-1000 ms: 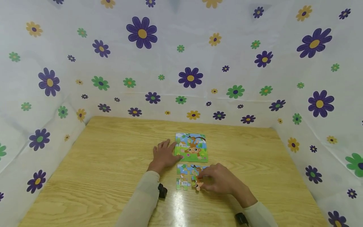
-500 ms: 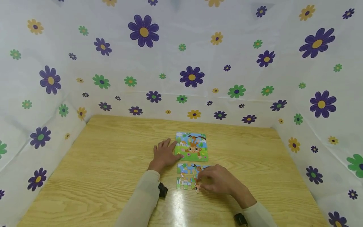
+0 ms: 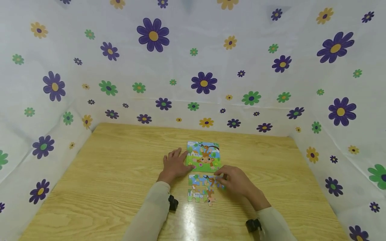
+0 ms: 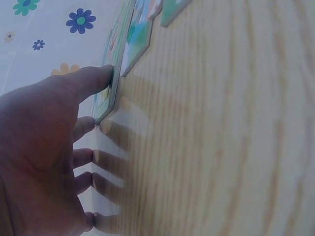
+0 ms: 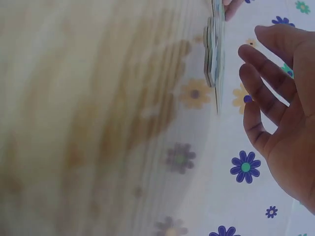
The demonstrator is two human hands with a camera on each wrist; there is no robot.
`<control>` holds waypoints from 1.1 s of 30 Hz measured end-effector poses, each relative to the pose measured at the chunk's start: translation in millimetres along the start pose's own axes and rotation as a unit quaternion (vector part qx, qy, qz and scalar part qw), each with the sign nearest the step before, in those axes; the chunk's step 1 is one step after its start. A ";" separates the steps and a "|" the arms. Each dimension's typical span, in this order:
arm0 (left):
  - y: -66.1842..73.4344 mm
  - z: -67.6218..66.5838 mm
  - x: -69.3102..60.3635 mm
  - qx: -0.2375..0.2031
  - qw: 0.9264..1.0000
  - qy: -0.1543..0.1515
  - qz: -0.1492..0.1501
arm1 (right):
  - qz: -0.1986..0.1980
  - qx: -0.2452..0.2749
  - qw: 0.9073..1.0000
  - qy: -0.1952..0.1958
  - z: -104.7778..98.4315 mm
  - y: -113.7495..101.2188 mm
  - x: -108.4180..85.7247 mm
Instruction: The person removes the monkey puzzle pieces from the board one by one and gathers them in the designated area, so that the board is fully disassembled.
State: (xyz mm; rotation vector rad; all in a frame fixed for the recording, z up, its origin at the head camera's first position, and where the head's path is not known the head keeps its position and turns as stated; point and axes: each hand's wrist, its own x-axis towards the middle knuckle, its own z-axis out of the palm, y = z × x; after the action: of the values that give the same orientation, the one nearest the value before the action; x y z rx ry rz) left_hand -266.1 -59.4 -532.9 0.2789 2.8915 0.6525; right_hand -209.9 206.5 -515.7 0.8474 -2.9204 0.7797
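My left hand (image 3: 175, 165) lies beside a square puzzle board (image 3: 203, 156) with a monkey picture. In the left wrist view its thumb (image 4: 93, 81) rests on the board's edge area, and the other fingers are spread toward the table. Just below the board are jigsaw pieces: a joined upper strip (image 3: 195, 180), a house piece (image 3: 193, 195) and a monkey-face piece (image 3: 210, 200). Over the right end of the strip hovers my right hand (image 3: 236, 180), loosely bent with nothing visible between thumb and fingers. The right wrist view shows those fingers (image 5: 268, 73) apart from the pieces.
A wooden table (image 3: 120, 180) carries everything. White flowered cloth (image 3: 181, 60) surrounds it at the back and both sides. A black wrist camera (image 3: 172, 203) sits at the left sleeve, another black camera (image 3: 253, 225) at the right.
My right hand has let go of the monkey-face piece, which now lies by the pieces under the strip, and has moved up and right. The left hand has stayed in place.
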 end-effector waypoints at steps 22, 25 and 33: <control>-1.5 -0.3 -1.6 0.009 1.000 -0.007 0.004 | 0.096 -0.084 0.992 -0.003 2.7 21.9 35.6; -1.3 -0.9 -2.0 0.008 1.000 -0.011 0.005 | 0.104 -0.077 0.992 -0.010 4.1 22.1 41.8; -3.5 -2.2 -2.1 0.005 1.000 -0.014 0.013 | 0.137 -0.054 0.989 -0.035 6.3 20.8 57.4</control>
State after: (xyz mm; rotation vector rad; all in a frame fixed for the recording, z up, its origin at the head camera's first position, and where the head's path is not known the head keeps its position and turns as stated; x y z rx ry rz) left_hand -265.0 -63.9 -532.2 0.3262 2.8697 0.6341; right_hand -268.5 190.0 -523.0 0.4807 -3.1493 0.6043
